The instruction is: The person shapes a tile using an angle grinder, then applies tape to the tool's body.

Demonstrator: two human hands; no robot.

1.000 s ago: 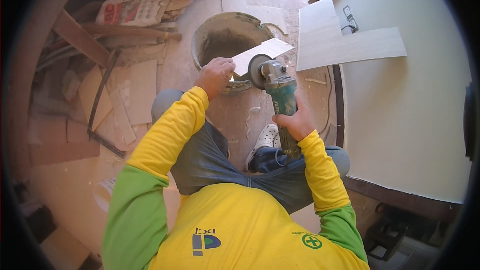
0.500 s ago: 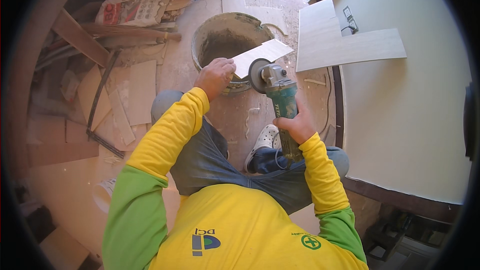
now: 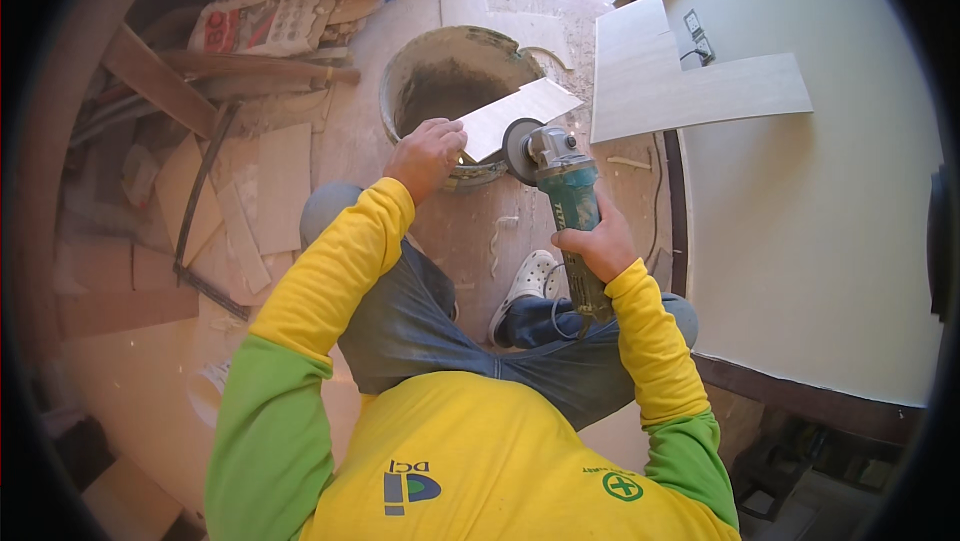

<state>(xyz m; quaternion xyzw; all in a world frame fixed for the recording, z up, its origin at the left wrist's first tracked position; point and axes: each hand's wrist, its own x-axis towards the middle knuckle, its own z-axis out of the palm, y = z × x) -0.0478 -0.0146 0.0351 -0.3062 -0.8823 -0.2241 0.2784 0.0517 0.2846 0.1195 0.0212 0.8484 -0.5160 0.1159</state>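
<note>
My left hand (image 3: 430,154) is closed on the near left end of a pale rectangular tile (image 3: 515,119), which lies across the rim of a dirty round bucket (image 3: 395,81). A small step is cut into the tile's far edge. My right hand (image 3: 604,241) grips the body of a teal and black angle grinder (image 3: 572,199), held upright with its head away from me. The grinder's dark disc (image 3: 520,151) is at the tile's near right edge; whether it touches cannot be made out. Part of the tile's left end is hidden under my fingers.
A larger L-shaped pale panel (image 3: 640,76) leans by the right wall, near a socket (image 3: 698,36) with a plug. Offcuts (image 3: 285,186), a bent dark metal strip (image 3: 205,176) and a printed sack (image 3: 265,16) lie at the left. My shoe (image 3: 525,291) is below the bucket.
The grinder has shifted slightly to the right and its lower end has swung right with my right hand. The left hand and tile have moved only slightly left.
</note>
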